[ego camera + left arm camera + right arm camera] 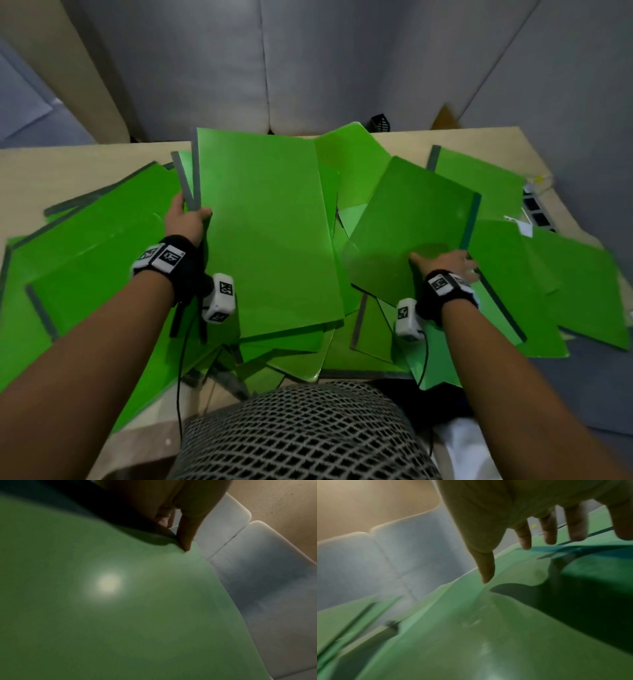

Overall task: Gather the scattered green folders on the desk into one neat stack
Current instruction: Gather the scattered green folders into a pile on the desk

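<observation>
Many green folders with grey or dark spines lie overlapping across the desk (85, 161). My left hand (186, 219) grips the left spine edge of a large green folder (267, 222) held above the pile. In the left wrist view my thumb (187, 534) presses on that held folder's cover (120, 601) near its edge. My right hand (445, 260) rests on a tilted green folder (411, 219) by its dark spine. In the right wrist view the thumb tip of that hand (488, 520) touches the tilted folder's cover (505, 573). Its fingers are spread straight over the edge.
More folders fan out at the left (96, 246) and the right (582, 284), some hanging past the front edge. A grey sofa (308, 68) stands behind the desk. At the back sits a small black object (380, 123), and a power strip (534, 209) is at the right.
</observation>
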### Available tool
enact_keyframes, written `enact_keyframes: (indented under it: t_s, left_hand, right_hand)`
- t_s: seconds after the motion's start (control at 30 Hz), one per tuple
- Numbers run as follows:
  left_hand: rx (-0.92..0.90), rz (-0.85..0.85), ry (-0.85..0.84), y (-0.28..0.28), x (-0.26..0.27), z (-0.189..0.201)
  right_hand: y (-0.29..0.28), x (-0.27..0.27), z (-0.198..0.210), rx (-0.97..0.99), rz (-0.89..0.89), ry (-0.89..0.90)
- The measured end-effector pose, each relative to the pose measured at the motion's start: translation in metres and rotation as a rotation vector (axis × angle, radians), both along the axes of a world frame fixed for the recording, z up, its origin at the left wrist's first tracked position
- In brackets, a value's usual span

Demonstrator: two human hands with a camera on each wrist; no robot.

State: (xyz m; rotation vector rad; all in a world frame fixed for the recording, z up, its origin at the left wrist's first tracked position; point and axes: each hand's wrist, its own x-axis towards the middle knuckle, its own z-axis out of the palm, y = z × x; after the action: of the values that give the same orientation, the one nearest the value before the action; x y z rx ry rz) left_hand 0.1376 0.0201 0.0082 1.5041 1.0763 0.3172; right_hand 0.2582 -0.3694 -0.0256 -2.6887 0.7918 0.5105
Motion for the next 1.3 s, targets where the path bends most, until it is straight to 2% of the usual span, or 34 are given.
enact_keyframes:
  t_s: [0.1, 0.2, 0.3, 0.43, 0.5, 0.77, 0.9, 0.93, 1.0, 1.07, 1.17, 1.3]
  left_hand:
    - [-0.001, -0.013, -0.017, -0.003, 0.000, 0.004]
    - [-0.002, -0.018, -0.032, -0.004, 0.000, 0.008]
    - [-0.018, -0.016, -0.050, -0.002, -0.001, 0.011]
    - [-0.043, -0.034, -0.054, -0.003, -0.003, 0.010]
    - [-0.059, -0.045, -0.043, -0.001, -0.007, 0.008]
    - [-0.033, -0.083, 0.015, -0.001, -0.020, 0.006]
    - [-0.021, -0.069, 0.021, 0.001, -0.026, 0.005]
    - [-0.016, -0.074, 0.029, 0.000, -0.027, 0.004]
    - [-0.013, -0.071, 0.041, -0.002, -0.029, 0.002]
    - [-0.008, -0.069, 0.066, -0.003, -0.032, -0.004]
    - [0.034, -0.110, 0.125, 0.000, -0.032, -0.009]
    - [0.017, -0.213, 0.232, 0.004, -0.028, -0.008]
  right_hand:
    - [-0.018, -0.001, -0.007, -0.051, -0.052, 0.100]
    - [-0.032, -0.004, -0.022, 0.059, -0.070, 0.081]
    - [-0.044, -0.006, -0.025, 0.113, -0.016, 0.080]
    - [-0.053, -0.011, -0.007, -0.193, 0.190, 0.111]
    - [-0.061, -0.011, -0.005, -0.226, 0.236, 0.137]
    - [-0.070, 0.008, 0.006, -0.218, 0.265, 0.166]
    - [-0.065, 0.000, 0.005, -0.063, 0.215, 0.213]
    - [-0.065, -0.004, 0.007, -0.046, 0.229, 0.226]
    - [-0.064, -0.011, 0.026, -0.052, 0.375, 0.238]
    - [-0.056, -0.003, 0.045, -0.144, 0.550, 0.152]
    - [-0.024, 0.012, 0.083, -0.208, 0.595, 0.000]
    - [0.023, 0.047, 0.139, -0.068, 0.323, -0.304]
